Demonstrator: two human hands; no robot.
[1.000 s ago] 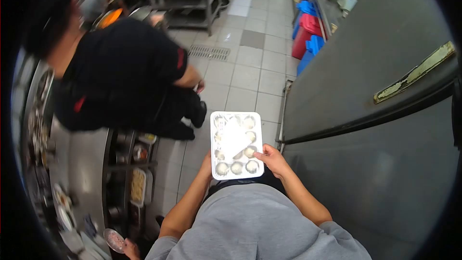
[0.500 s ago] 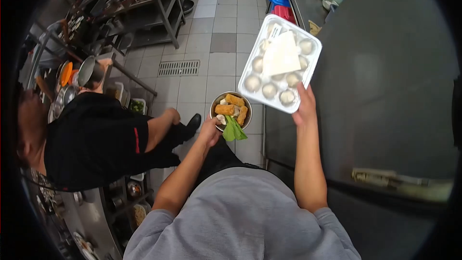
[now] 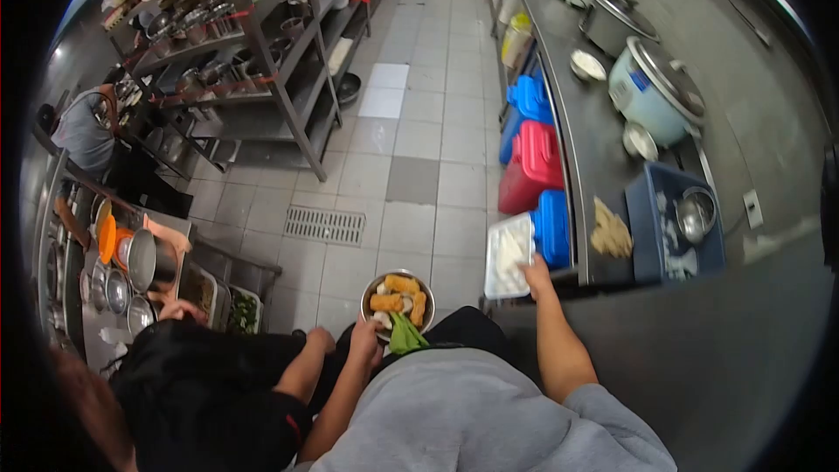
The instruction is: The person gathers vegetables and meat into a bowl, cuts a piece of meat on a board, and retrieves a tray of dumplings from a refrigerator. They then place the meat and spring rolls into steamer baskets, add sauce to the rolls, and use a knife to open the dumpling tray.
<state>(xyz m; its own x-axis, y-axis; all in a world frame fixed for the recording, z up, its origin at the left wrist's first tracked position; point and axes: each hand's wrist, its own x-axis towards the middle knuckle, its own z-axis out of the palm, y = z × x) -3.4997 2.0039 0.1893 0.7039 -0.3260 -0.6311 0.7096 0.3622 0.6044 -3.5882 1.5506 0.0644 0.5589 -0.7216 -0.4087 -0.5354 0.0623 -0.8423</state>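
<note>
My left hand [image 3: 365, 341] grips the near left rim of a round metal bowl [image 3: 430, 290], low in front of my body. In it lie several golden fried rolls [image 3: 385, 302], some whitish pieces and a green leafy vegetable [image 3: 405, 335] that hangs over the near rim. My right hand [image 3: 537, 279] is closed on the right edge of a white plastic tray [image 3: 500, 287], held out in front beside the blue bins. A pale flat piece [image 3: 512, 251] lies on the tray. The tray's round white contents are hard to make out now.
To the left a co-worker in black [image 3: 201, 385] stands close, near metal pots [image 3: 149, 258]. Red [image 3: 531, 166] and blue bins [image 3: 551, 225] sit under the right counter, which carries rice cookers [image 3: 655, 92] and a blue-grey tub [image 3: 651, 227]. A metal shelf rack [image 3: 288, 114] stands ahead left.
My view has tilted up and forward, showing more of the right counter. The tray has tilted and now appears lower and smaller, beside the bins. Both hands keep their holds.
</note>
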